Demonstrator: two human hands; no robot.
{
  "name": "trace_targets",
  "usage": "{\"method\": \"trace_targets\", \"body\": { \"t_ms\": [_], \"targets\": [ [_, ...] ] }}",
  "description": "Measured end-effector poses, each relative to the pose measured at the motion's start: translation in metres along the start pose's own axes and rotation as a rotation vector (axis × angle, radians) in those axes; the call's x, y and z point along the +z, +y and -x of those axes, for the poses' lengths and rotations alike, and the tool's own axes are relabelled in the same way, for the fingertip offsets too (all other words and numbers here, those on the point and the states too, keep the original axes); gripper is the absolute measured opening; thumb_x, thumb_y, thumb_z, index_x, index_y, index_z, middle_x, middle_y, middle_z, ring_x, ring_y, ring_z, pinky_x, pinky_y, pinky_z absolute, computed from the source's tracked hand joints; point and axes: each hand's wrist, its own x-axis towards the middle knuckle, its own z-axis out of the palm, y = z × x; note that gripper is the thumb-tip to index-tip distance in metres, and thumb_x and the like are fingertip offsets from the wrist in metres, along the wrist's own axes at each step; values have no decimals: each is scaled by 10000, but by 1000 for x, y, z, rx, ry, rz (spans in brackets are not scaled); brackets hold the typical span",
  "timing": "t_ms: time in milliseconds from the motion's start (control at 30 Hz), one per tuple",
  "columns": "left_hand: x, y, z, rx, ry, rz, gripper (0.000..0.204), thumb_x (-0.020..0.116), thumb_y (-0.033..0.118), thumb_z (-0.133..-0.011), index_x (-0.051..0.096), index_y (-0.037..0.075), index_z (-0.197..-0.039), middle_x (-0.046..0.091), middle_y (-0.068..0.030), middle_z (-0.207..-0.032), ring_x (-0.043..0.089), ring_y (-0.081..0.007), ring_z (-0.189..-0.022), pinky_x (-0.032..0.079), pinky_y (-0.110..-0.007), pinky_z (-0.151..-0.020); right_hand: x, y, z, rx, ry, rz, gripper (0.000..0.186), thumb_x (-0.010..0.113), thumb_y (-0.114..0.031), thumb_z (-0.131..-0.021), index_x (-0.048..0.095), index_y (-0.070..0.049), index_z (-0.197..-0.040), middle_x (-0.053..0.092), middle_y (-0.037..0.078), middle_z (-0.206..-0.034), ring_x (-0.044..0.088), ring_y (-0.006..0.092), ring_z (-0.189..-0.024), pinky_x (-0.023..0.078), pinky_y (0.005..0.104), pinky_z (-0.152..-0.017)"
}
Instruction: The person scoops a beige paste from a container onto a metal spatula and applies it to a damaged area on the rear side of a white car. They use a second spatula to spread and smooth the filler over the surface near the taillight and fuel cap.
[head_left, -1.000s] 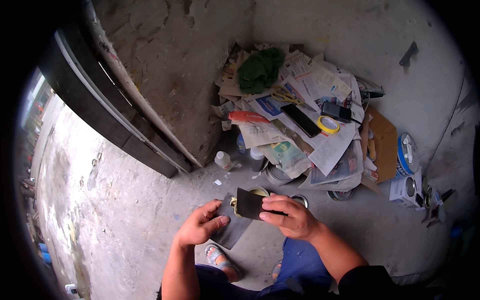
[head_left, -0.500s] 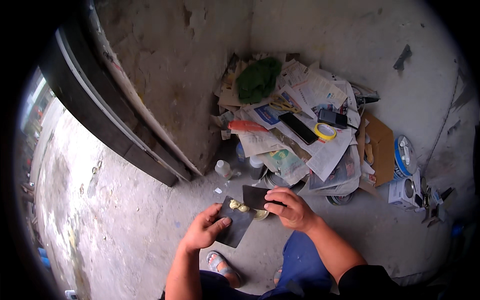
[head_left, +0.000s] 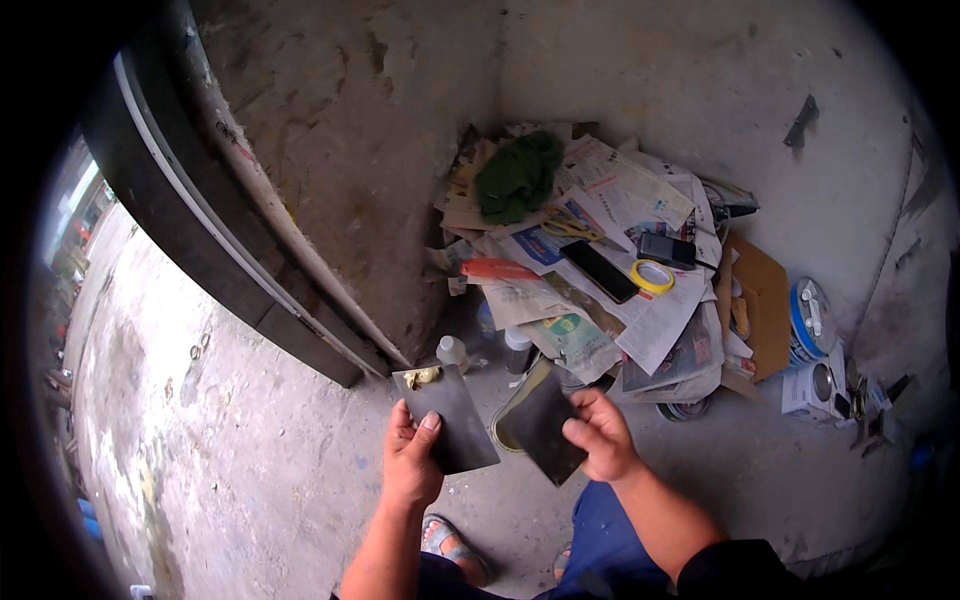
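My left hand (head_left: 413,457) is closed on a dark, flat rectangular putty spreader (head_left: 455,425), thumb on its face. A lump of yellowish putty (head_left: 422,377) sits at the upper left edge of that spreader. To the right, my right hand (head_left: 606,440) grips a second dark spreader (head_left: 548,428) by its right side. A thin yellowish smear runs along its upper left edge. The two spreaders are apart. Beneath the second one shows part of the rim of a round tin (head_left: 503,436); the spreader hides the rest.
Ahead lies a pile of newspapers (head_left: 650,335) bearing a phone (head_left: 598,272), yellow tape roll (head_left: 652,277), scissors (head_left: 572,226) and green cloth (head_left: 518,180). A white bottle (head_left: 452,352) stands before it. A cardboard box (head_left: 758,310) and blue-white bucket (head_left: 810,318) are at right; a door frame (head_left: 235,230) at left.
Both hands have drawn apart. The left spreader has turned more upright, its putty now at the upper left. The right spreader has swung downward, and its smeared edge now shows.
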Motion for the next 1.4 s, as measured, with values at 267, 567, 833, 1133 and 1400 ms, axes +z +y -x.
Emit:
{"method": "trace_targets", "body": {
  "t_ms": [267, 567, 833, 1133, 1400],
  "targets": [
    [11, -13, 4, -64, -7, 95, 382, 593, 82, -885, 438, 49, -1232, 590, -108, -1159, 580, -218, -1056, 450, -375, -947, 4, 25, -14, 228, -207, 34, 258, 576, -79, -910, 491, -19, -1146, 595, 28, -1005, 556, 65, -899, 446, 217, -810],
    [11, -7, 8, 81, -5, -21, 360, 552, 63, -910, 436, 55, -1251, 571, -94, -1185, 559, -192, -1081, 421, -358, -976, -22, 6, -23, 148, -56, -110, 270, 597, -66, -883, 457, -31, -1111, 584, 42, -998, 549, 80, -885, 456, 240, -800],
    [19, -6, 20, 151, -112, -30, 431, 529, 18, -906, 424, 45, -1323, 505, -82, -1312, 460, -206, -1229, 334, -371, -1050, 7, -3, -19, 166, -133, 284, 266, 566, -28, -896, 428, -12, -1122, 596, 58, -983, 555, 65, -886, 448, 225, -782],
    [17, 10, 21, 129, -355, -732, 402, 530, -35, -879, 490, 21, -1275, 543, -104, -1178, 510, -238, -1103, 374, -303, -954, 15, -15, -34, 218, -190, 387, 278, 576, -36, -887, 437, -10, -1126, 605, 69, -1002, 565, 84, -910, 457, 254, -803],
    [-4, 12, 12, 40, -303, -1144, 402, 521, -28, -878, 501, 18, -1277, 600, -162, -1096, 592, -293, -971, 473, -291, -814, 26, -49, -41, -66, -248, 420, 367, 557, -22, -884, 477, -2, -1242, 618, 83, -1062, 591, 107, -946, 475, 269, -834]
  ]
}}
